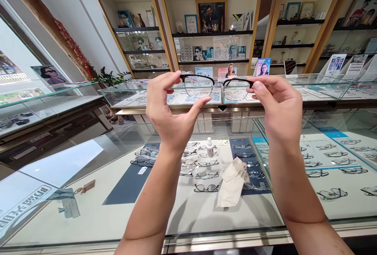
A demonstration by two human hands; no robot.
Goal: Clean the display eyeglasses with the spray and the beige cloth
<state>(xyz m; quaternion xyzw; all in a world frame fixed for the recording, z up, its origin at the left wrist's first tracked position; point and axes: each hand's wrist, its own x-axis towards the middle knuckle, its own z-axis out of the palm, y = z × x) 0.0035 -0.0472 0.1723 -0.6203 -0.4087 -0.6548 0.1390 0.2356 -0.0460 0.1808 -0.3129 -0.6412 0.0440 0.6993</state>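
Note:
A pair of eyeglasses [212,83] with black upper rims and clear lenses is held up in front of me, above the glass display case. My left hand [172,109] grips its left end between fingers, the thumb reaching under the left lens. At the other end, my right hand [281,105] pinches the frame between thumb and fingers. Below, on the case top, lie a crumpled cream cleaning cloth [231,184] and a small white spray bottle [210,149], which stands upright.
Rows of spectacles [206,174] show through the glass under my arms, with more spectacles [332,193] on the right. A brown key holder [88,186] is at the left. Another glass counter [165,94] crosses behind, before wooden wall shelves [212,33]. A plant [110,77] stands back left.

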